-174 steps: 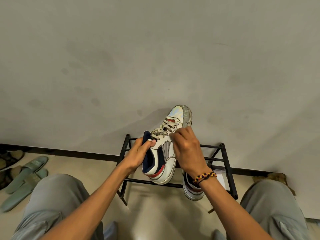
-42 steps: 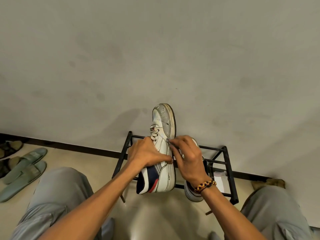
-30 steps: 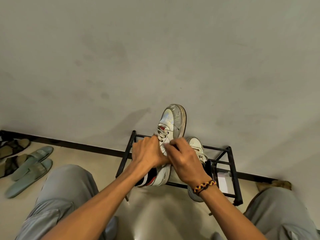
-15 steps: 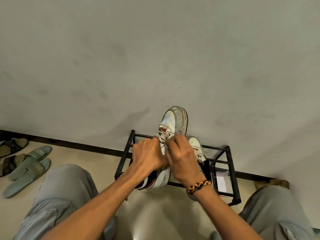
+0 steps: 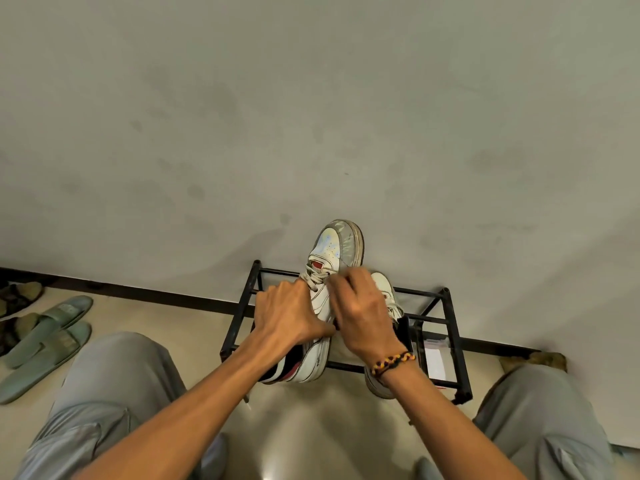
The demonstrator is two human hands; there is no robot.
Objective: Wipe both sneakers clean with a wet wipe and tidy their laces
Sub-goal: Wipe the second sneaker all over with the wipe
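Note:
A white sneaker point(image 5: 334, 249) with navy and red trim is held up in front of the wall, toe pointing up. My left hand point(image 5: 289, 315) grips its side below the laces. My right hand point(image 5: 360, 311) has its fingers curled on the beige laces point(image 5: 317, 277) near the tongue. The second white sneaker point(image 5: 386, 289) lies on the black metal shoe rack point(image 5: 450, 327), mostly hidden behind my right hand and wrist. No wet wipe shows in view.
A white packet point(image 5: 435, 363) lies on the rack's right side. Green slippers point(image 5: 45, 337) and dark sandals point(image 5: 17, 294) sit on the floor at left. My knees point(image 5: 114, 379) frame the rack. A grey wall stands right behind it.
The sneaker was turned from lying sideways to toe-up with its laces facing me. Both hands closed in on the lace area and have stayed there, shifting slightly.

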